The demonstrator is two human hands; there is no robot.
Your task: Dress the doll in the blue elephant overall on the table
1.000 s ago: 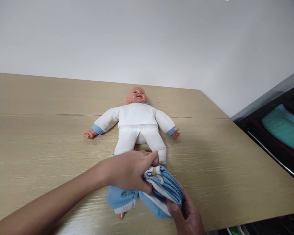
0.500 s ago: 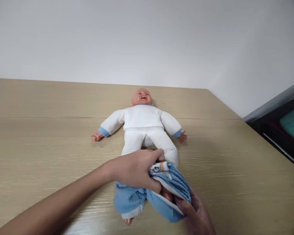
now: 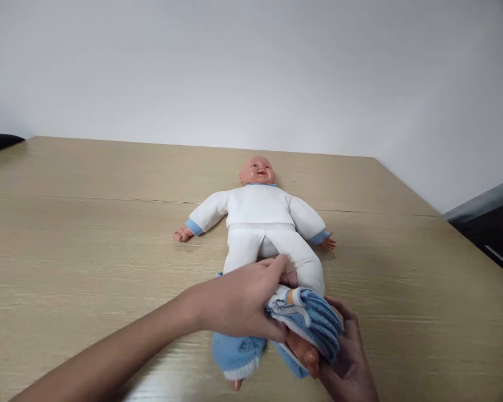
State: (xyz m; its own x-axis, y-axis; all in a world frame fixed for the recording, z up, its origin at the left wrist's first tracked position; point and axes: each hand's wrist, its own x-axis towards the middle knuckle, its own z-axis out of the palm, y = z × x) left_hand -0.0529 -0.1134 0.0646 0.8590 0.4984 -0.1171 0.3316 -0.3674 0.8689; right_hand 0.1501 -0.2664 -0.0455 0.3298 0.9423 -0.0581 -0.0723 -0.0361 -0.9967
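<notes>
A baby doll [image 3: 260, 205] in a white top with blue cuffs lies on its back, its head pointing away from me. Blue terry pants [image 3: 321, 315] with white trim sit bunched around its lower legs. My left hand [image 3: 243, 298] reaches across the legs, its fingers closed on the pants' bunched edge above the doll's right-side foot [image 3: 305, 353]. That bare foot sticks out of the pant opening. From the right, my right hand [image 3: 352, 354] curls around the same pant leg, its fingertips partly hidden. Toes of the other foot [image 3: 235, 384] peek from the left pant leg.
The doll rests on a light wood table [image 3: 88, 240] with a seam across it. A pale wall [image 3: 235, 72] rises behind. Dark objects stand beyond the table, one at right [image 3: 494, 234] and another at far left [image 3: 0, 142].
The pant leg has slid back, so more of the doll's right-side foot shows. My right hand has shifted up along the cloth. The whole scene sits farther right in view.
</notes>
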